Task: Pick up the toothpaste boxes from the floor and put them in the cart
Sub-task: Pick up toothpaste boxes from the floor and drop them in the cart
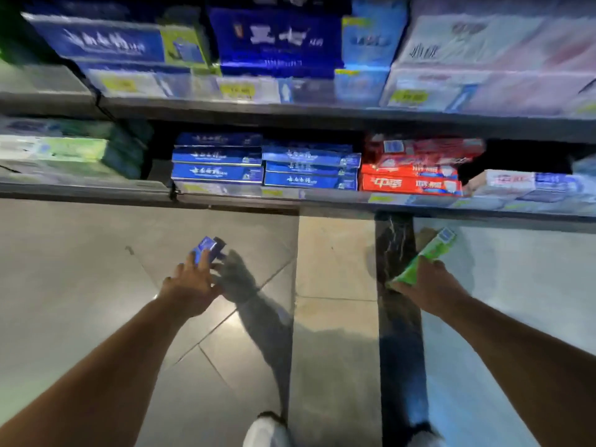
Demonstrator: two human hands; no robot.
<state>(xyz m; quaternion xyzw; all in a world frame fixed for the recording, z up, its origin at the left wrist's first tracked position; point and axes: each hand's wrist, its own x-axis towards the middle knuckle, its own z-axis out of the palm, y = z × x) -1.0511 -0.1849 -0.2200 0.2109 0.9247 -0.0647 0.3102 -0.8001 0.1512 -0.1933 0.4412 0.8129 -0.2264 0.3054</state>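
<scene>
While both arms reach forward, left hand [190,285] grips blue box [204,251]; right hand [432,285] grips green box [425,256].

I see a glossy grey tiled floor [96,285] with one dark marbled strip [398,317] running out from the shelf's front edge. Grey metal lower shelf [80,188] carries stacked blue cardboard boxes [219,162] at centre, red boxes [409,183] just beside them, green-white packs [64,150] toward its left end.

both bare arms stretched forward; left hand [190,282] fingers around blue toothpaste box [206,250]; right hand [429,282] grips green toothpaste box [425,256].
</scene>
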